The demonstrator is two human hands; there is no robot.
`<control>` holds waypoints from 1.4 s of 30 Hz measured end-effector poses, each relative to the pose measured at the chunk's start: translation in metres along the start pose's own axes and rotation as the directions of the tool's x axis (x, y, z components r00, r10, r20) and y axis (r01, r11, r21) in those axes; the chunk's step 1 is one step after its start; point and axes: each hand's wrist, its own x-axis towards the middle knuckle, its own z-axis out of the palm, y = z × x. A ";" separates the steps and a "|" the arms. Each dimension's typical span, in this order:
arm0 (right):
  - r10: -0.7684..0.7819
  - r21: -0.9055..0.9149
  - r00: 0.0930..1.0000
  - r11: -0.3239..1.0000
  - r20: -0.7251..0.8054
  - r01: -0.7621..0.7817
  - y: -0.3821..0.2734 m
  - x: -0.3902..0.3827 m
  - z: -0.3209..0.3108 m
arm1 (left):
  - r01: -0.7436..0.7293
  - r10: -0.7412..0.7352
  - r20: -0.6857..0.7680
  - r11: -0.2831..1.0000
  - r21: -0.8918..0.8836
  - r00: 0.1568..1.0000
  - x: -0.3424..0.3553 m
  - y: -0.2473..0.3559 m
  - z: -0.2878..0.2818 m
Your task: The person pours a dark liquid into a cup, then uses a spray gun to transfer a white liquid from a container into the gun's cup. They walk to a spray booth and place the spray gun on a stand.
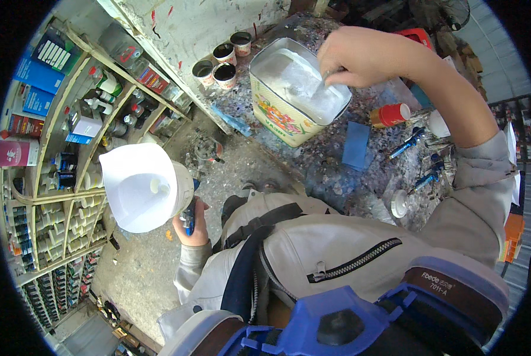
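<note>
My left hand [195, 227] is wrapped around the handle of a spray gun [188, 217] with blue parts. A large white cup [140, 187] sits on the gun, its pale sheet-like liner flaring above the rim. Over the bench, my right hand [357, 58] reaches down at the far right rim of a rectangular tin [284, 127], fingers pinched together. What they hold, if anything, I cannot make out. The cream tin has a floral print and whitish, crumpled or powdery-looking contents.
Several paper cups of dark liquid [224, 73] stand left of the tin on the paint-stained bench [322, 169]. Right of it lie a blue sheet [355, 145], red cups [391, 115] and blue-handled tools [407, 142]. Shelves of bottles [81, 133] line the left wall.
</note>
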 end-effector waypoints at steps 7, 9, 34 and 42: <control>-0.154 0.002 0.988 0.988 -0.031 0.154 -0.022 0.007 -0.003 | -0.040 0.040 0.003 0.999 0.012 0.999 0.004 0.001 0.008; -0.192 -0.004 0.978 0.981 -0.084 0.192 -0.021 0.021 -0.005 | -0.010 0.010 0.019 1.000 0.016 1.000 0.004 0.001 0.006; -0.036 -0.015 0.999 0.999 -0.002 0.036 -0.013 -0.012 0.004 | -0.085 0.084 0.034 0.996 0.032 0.996 0.005 0.008 0.009; -0.173 0.003 0.970 0.984 -0.168 0.176 -0.016 0.037 -0.004 | -0.025 0.025 0.021 0.999 0.030 0.999 0.002 0.002 0.010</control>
